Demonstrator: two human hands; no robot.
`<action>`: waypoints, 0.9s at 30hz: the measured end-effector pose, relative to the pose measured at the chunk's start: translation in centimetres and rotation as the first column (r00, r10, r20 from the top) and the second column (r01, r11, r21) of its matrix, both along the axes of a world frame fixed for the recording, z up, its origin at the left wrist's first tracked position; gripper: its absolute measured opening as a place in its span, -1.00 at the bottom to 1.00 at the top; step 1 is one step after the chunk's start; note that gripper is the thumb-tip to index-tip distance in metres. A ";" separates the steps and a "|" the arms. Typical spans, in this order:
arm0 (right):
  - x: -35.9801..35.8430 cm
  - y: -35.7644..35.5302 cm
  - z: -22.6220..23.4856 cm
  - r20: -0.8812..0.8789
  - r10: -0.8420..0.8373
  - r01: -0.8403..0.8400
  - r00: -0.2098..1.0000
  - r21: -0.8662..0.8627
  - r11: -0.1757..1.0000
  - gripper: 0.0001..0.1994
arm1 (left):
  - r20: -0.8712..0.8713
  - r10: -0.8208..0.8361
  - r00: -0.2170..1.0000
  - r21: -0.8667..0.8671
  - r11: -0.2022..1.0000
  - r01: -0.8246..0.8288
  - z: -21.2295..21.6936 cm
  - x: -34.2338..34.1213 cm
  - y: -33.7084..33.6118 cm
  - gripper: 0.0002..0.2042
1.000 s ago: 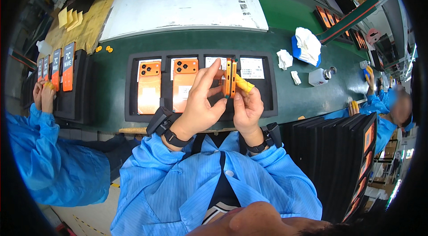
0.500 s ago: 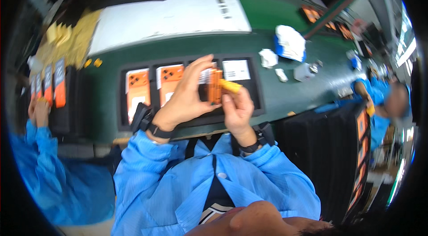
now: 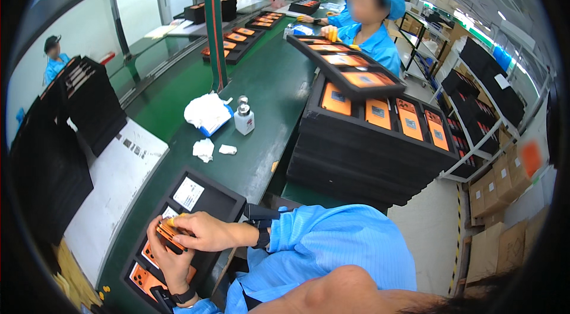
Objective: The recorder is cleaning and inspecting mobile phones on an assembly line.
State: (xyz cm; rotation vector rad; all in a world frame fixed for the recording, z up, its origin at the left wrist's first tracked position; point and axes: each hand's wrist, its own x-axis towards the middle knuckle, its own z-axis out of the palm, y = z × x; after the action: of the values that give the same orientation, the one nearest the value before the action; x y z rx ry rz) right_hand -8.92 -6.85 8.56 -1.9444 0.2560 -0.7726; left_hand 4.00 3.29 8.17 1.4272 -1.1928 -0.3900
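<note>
My left hand (image 3: pixel 171 263) is closed around an orange phone (image 3: pixel 168 234) held over a black foam tray (image 3: pixel 236 200). My right hand (image 3: pixel 205 232) grips the phone's upper edge with thumb and fingers. A yellow finger cot (image 3: pixel 174 219) covers a fingertip of my right hand. Beneath my hands, the tray holds more orange phones (image 3: pixel 142 278), partly covered by my left hand and wrist. A white printed card (image 3: pixel 189 193) lies in the tray's far compartment.
Beyond the tray stand a pump bottle (image 3: pixel 244 117), white wipes in a blue pack (image 3: pixel 208 112) and crumpled wipes (image 3: pixel 203 150). To the right rises a stack of black trays (image 3: pixel 350 159) with orange phones. A co-worker (image 3: pixel 380 47) tilts another phone tray (image 3: pixel 347 67) above it.
My view has swung right, bringing the tray stack and co-worker into fuller sight. Both hands still hold the phone, and my right hand has moved over its top.
</note>
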 end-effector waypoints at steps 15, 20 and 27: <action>-1.8 -1.6 0.2 -0.138 -0.303 0.293 0.943 -0.090 0.952 -0.77 | 0.374 -0.037 0.927 0.079 0.997 0.008 1.9 -1.6 0.1 -0.24; -3.9 -4.7 -0.8 0.145 -0.183 0.138 0.972 0.272 0.952 -0.79 | 0.636 -0.118 0.762 0.087 0.993 0.081 3.8 0.1 0.4 -0.22; -1.6 -7.1 -1.0 0.337 -0.072 0.266 0.939 -0.578 0.772 -0.66 | 0.910 -0.266 0.318 0.248 0.964 0.099 3.7 2.2 -1.9 -0.45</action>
State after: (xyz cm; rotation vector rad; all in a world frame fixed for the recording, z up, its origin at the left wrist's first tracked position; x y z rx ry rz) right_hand -10.49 -13.94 7.55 -2.3925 -0.0183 -1.3953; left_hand 6.23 1.42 11.92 1.6846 -2.3535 0.3287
